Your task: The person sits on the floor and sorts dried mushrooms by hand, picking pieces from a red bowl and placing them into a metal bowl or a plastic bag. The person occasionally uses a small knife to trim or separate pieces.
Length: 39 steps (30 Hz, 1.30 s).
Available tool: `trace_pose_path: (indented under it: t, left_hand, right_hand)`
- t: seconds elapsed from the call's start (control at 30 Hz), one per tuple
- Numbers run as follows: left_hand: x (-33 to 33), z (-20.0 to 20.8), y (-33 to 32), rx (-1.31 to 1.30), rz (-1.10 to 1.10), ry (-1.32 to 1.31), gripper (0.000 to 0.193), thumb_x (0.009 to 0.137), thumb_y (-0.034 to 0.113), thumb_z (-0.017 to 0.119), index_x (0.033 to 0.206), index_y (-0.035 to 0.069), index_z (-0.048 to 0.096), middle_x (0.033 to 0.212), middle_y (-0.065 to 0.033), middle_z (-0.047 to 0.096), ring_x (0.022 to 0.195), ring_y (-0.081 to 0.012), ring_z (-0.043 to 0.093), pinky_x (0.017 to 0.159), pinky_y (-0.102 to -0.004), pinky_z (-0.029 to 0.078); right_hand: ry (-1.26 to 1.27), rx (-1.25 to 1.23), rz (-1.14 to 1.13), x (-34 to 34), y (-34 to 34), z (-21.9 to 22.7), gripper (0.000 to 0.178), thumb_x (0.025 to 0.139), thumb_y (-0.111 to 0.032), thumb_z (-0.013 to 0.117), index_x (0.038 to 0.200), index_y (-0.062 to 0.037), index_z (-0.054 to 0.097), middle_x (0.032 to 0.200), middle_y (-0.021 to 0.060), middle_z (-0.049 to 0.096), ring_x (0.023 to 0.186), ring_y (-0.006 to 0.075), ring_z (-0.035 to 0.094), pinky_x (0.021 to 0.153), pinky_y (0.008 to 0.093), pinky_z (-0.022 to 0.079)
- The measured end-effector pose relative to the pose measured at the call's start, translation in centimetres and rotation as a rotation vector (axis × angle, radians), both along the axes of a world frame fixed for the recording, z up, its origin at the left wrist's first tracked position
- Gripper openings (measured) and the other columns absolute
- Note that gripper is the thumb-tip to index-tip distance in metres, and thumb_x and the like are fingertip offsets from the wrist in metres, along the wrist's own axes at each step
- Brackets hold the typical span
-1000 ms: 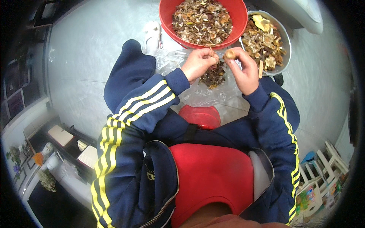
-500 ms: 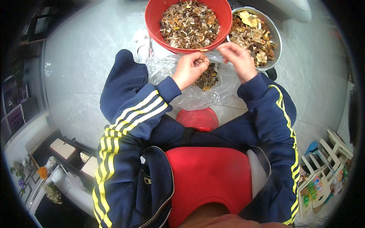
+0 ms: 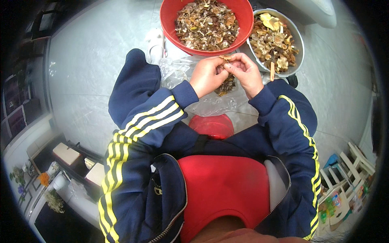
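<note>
Above a clear plastic bag (image 3: 212, 106) with dark scraps inside, my hands meet at a small brown mushroom (image 3: 225, 58). My left hand (image 3: 206, 76) pinches it from the left. From the right, the fingers of my right hand (image 3: 246, 73) close on the same mushroom; the fingertips partly cover it. Just beyond them stands a red basin (image 3: 165, 25) full of mushrooms. At its right is a grey-white basin (image 3: 300, 54) holding more mushrooms, a large yellow one (image 3: 270, 21) among them. A pale stem piece (image 3: 272, 71) shows at that basin's near rim.
A red round object (image 3: 211, 126) sits between my legs under the bag. Left of the red basin is a white object (image 3: 155, 45) on the grey tile floor. White wooden furniture (image 3: 348, 174) with colourful items stands at the right, and a dark cabinet (image 3: 60, 162) at the left.
My right hand has come left and down from beside the grey-white basin to meet my left hand at the mushroom. A pale stem piece now shows at that basin's near rim.
</note>
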State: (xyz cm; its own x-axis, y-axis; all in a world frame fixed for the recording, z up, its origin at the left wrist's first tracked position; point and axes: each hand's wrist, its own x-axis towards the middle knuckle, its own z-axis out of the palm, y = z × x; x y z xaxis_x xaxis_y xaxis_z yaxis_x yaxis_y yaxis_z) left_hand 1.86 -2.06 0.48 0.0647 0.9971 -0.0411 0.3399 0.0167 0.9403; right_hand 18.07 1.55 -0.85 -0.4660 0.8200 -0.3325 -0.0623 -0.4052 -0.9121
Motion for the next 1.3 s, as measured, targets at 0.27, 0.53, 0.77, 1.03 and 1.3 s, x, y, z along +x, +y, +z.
trace_pose_path:
  t: [0.27, 0.53, 0.77, 1.03, 1.3]
  left_hand:
    - [-0.3, 0.2, 0.4, 0.265, -0.047, 0.314, 0.013, 0.073, 0.014, 0.063, 0.078, 0.003, 0.059, 0.07, -0.0128, 0.058, 0.07, -0.0328, 0.058, 0.062, -0.0424, 0.046]
    - [-0.3, 0.9, 0.3, 0.072, -0.087, 0.195, 0.015, 0.075, 0.011, 0.064, 0.085, 0.001, 0.06, 0.072, -0.012, 0.058, 0.064, -0.0267, 0.057, 0.059, -0.0348, 0.046]
    - [-0.1, 0.6, 0.1, -0.065, -0.023, -0.012, 0.016, 0.082, 0.015, 0.062, 0.088, 0.0, 0.061, 0.073, -0.0083, 0.06, 0.065, -0.0145, 0.056, 0.059, -0.0284, 0.045]
    - [-0.5, 0.2, 0.3, -0.097, -0.009, -0.094, 0.014, 0.086, 0.014, 0.059, 0.089, 0.0, 0.062, 0.071, -0.0055, 0.06, 0.066, -0.0109, 0.055, 0.06, -0.0265, 0.045]
    - [-0.3, -0.2, 0.2, -0.075, 0.02, -0.096, 0.014, 0.086, 0.013, 0.061, 0.091, 0.0, 0.062, 0.072, -0.0047, 0.061, 0.068, -0.0095, 0.055, 0.062, -0.0262, 0.045]
  right_hand:
    - [-0.037, 0.025, -0.05, -0.8, -0.5, 0.1, 0.013, 0.085, -0.007, 0.064, 0.097, -0.0042, 0.06, 0.086, -0.0021, 0.059, 0.076, 0.0037, 0.053, 0.071, 0.0191, 0.044]
    - [0.018, -0.069, -0.087, -0.2, 0.3, 1.2, 0.006, 0.088, -0.011, 0.059, 0.091, -0.0061, 0.058, 0.082, -0.0019, 0.057, 0.074, 0.007, 0.051, 0.069, 0.0217, 0.04]
    - [0.056, -0.12, -0.122, 0.2, 0.6, 0.9, 0.017, 0.086, -0.011, 0.061, 0.102, -0.0053, 0.06, 0.088, -0.0032, 0.059, 0.076, 0.0046, 0.051, 0.068, 0.0202, 0.04]
    - [0.065, -0.211, -0.088, 0.1, 1.1, 1.1, 0.009, 0.09, -0.012, 0.056, 0.096, -0.0057, 0.057, 0.087, -0.0018, 0.056, 0.077, 0.0067, 0.05, 0.071, 0.0221, 0.041]
    - [-0.054, 0.007, -0.032, 0.1, 0.7, 1.2, 0.013, 0.086, -0.009, 0.061, 0.098, -0.0035, 0.06, 0.087, -0.0011, 0.061, 0.078, 0.0054, 0.055, 0.073, 0.0208, 0.043]
